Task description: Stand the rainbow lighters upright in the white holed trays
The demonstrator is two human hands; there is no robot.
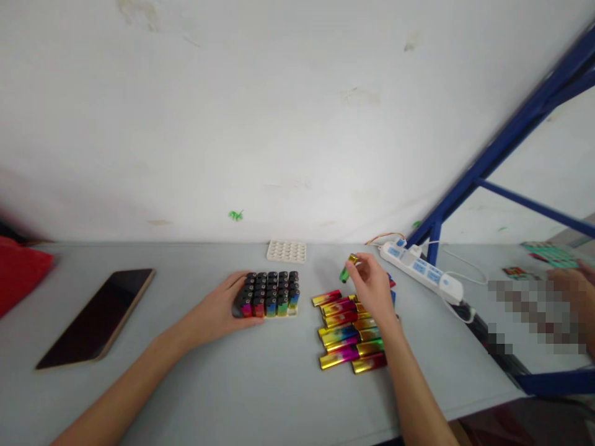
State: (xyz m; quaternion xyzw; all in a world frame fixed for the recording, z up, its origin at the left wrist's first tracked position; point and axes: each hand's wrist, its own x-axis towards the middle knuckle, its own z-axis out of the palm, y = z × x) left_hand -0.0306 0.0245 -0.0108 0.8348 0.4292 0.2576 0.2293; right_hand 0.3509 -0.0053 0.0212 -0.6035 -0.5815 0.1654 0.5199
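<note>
Around the left side of a block of upright lighters (272, 294) curls my left hand (232, 299), its thumb along the near edge. These lighters have black tops and shiny coloured bodies, and they stand in rows in a white holder (292, 313). One spot at its near right corner shows no lighter. My right hand (372, 282) pinches a single green and gold lighter (348, 268) above the table, tilted. Below it lies a pile of loose metallic lighters (344, 337), in gold, red, purple, blue and green. My right forearm hides part of the pile.
A white tray with holes (286, 251) lies near the wall. On the left are a dark tablet (97, 316) and a red item (21, 272). A white power strip (421, 269) with cables runs beside a blue metal frame (465, 179). Another person's hand (569, 288) shows far right.
</note>
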